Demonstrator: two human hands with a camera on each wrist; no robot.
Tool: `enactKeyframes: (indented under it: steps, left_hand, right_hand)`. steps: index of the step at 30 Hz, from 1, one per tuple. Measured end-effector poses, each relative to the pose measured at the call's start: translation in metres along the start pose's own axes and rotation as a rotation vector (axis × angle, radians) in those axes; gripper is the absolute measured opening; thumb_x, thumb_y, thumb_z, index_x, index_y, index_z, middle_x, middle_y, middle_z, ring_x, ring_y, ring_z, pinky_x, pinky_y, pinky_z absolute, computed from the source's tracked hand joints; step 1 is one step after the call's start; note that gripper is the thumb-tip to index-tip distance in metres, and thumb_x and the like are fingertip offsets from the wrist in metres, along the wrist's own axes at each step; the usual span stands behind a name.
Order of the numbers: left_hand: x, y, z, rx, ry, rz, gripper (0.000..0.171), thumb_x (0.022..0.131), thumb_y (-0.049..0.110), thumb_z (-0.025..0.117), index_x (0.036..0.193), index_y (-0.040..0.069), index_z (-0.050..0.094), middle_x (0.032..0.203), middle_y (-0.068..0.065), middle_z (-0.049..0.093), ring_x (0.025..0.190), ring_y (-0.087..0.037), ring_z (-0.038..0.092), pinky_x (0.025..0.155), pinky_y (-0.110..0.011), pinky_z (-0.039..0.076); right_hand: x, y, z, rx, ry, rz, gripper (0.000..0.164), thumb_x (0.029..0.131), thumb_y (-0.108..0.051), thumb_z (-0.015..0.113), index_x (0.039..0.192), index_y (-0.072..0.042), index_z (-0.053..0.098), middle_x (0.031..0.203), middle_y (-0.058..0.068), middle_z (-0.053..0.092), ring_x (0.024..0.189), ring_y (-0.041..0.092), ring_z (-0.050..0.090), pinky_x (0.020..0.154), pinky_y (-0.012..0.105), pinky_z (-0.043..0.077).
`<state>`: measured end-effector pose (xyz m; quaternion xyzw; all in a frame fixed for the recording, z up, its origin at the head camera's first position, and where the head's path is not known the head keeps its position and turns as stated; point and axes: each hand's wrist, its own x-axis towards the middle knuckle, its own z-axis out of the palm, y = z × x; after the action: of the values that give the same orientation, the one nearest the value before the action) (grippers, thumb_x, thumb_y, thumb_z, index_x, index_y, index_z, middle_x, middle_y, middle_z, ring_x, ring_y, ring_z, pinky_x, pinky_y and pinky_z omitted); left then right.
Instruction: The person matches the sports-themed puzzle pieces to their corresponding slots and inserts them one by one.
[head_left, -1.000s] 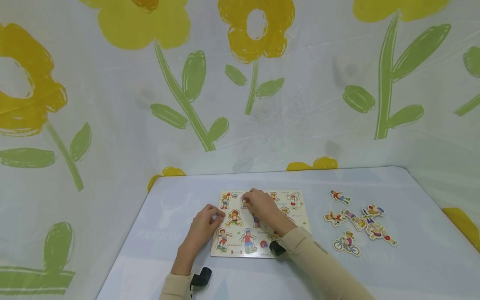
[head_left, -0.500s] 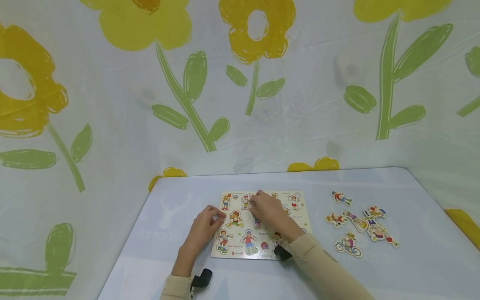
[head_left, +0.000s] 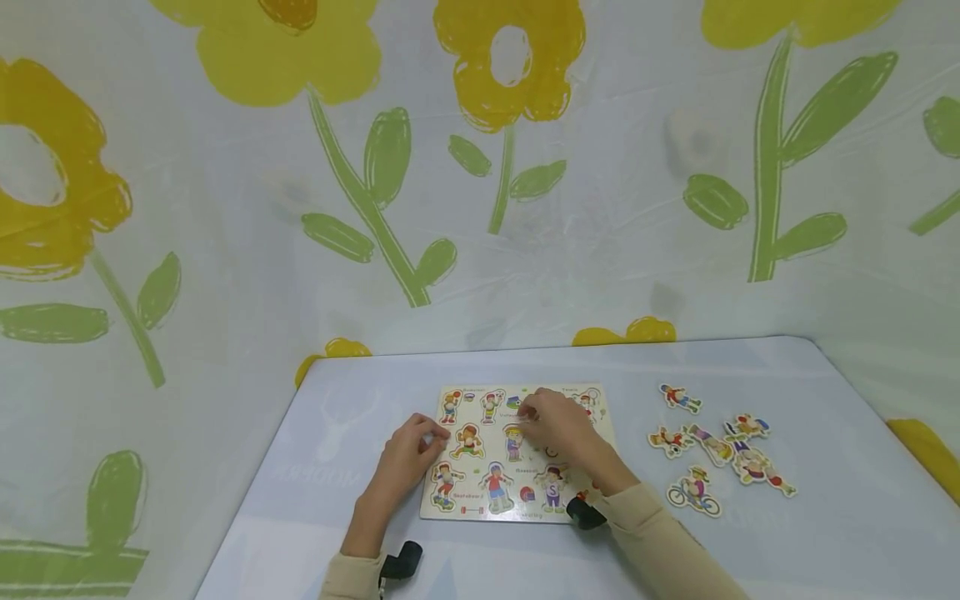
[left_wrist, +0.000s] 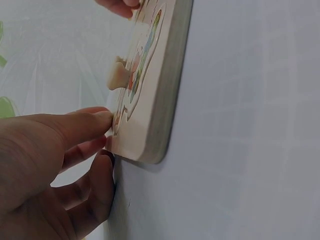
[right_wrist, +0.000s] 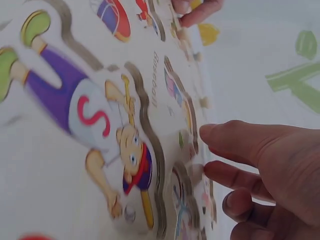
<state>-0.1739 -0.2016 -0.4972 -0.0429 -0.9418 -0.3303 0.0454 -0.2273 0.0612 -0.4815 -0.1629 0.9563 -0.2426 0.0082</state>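
A cream puzzle board [head_left: 480, 508] printed with children playing sports lies flat on the table. My left hand [head_left: 408, 454] is at its left edge, bent fingertips touching the board; a wooden knob [left_wrist: 118, 76] stands up from the board close by. Over the board's upper middle is my right hand [head_left: 562, 425], thumb and forefinger apart, with nothing visible between them. Near that hand in the right wrist view is the baseball-player recess [right_wrist: 95, 110], showing a cut edge. Under my right hand, part of the upper right of the board is hidden.
To the board's right lie several loose puzzle pieces: a cyclist piece [head_left: 695, 492], a footballer piece [head_left: 670, 440], a child in blue and red [head_left: 680, 398], and a partly overlapping cluster [head_left: 750, 461]. The pale table [head_left: 337, 500] meets a flower-printed curtain [head_left: 600, 275] behind.
My right hand has moved to the right across the board's top row, uncovering the figures in the upper middle. My left hand has stayed at the left edge. The loose pieces have not moved.
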Motion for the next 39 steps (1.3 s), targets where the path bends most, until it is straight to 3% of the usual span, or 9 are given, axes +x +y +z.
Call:
enactKeyframes:
  steps: [6,14,17,25,33,39]
  left_hand:
    - [0.0,0.0,0.001,0.008,0.001,-0.001,0.008,0.088,0.014,0.073,0.095,0.018,0.073,0.103,0.004,0.062,0.066,-0.006,0.047,0.055,-0.019,0.04]
    - [0.0,0.001,0.001,0.007,0.004,-0.001,0.008,0.088,0.015,0.073,0.095,0.018,0.073,0.103,0.004,0.062,0.067,-0.007,0.047,0.056,-0.019,0.04]
    - [0.0,0.001,0.002,0.01,0.007,0.0,0.008,0.088,0.015,0.073,0.095,0.018,0.073,0.103,0.004,0.062,0.067,-0.006,0.047,0.056,-0.019,0.04]
    - [0.0,0.0,0.002,0.012,0.021,-0.002,0.008,0.088,0.016,0.073,0.094,0.02,0.073,0.102,0.006,0.062,0.066,-0.006,0.047,0.055,-0.019,0.04]
    - [0.0,-0.001,0.003,0.008,0.015,-0.006,0.007,0.088,0.016,0.073,0.094,0.02,0.073,0.103,0.006,0.062,0.066,-0.006,0.047,0.056,-0.019,0.04]
    - [0.0,-0.001,0.003,0.009,0.015,-0.011,0.008,0.088,0.016,0.073,0.094,0.02,0.073,0.104,0.005,0.062,0.067,-0.006,0.047,0.056,-0.019,0.04]
  right_hand:
    - [-0.007,0.018,-0.005,-0.006,0.001,0.02,0.013,0.083,-0.029,0.078,0.094,-0.024,0.073,0.086,-0.011,0.065,0.077,0.007,0.055,0.072,0.03,0.047]
    - [-0.022,0.028,-0.016,0.024,0.075,-0.037,0.013,0.084,-0.026,0.077,0.096,-0.021,0.073,0.089,-0.009,0.068,0.084,0.011,0.061,0.075,0.034,0.049]
    - [-0.028,0.033,-0.02,0.005,0.089,-0.024,0.014,0.085,-0.026,0.076,0.097,-0.021,0.074,0.091,-0.008,0.068,0.083,0.012,0.06,0.072,0.035,0.05]
    - [-0.038,0.06,-0.036,0.029,0.108,0.046,0.019,0.087,-0.03,0.075,0.105,-0.023,0.073,0.099,-0.005,0.068,0.09,0.018,0.062,0.08,0.042,0.051]
    - [-0.042,0.087,-0.056,0.014,0.123,0.078,0.022,0.086,-0.024,0.075,0.107,-0.019,0.073,0.101,0.002,0.069,0.085,0.018,0.058,0.074,0.037,0.048]
    - [-0.042,0.096,-0.059,0.008,0.118,0.075,0.019,0.088,-0.025,0.074,0.106,-0.018,0.072,0.1,0.003,0.068,0.081,0.016,0.055,0.071,0.032,0.044]
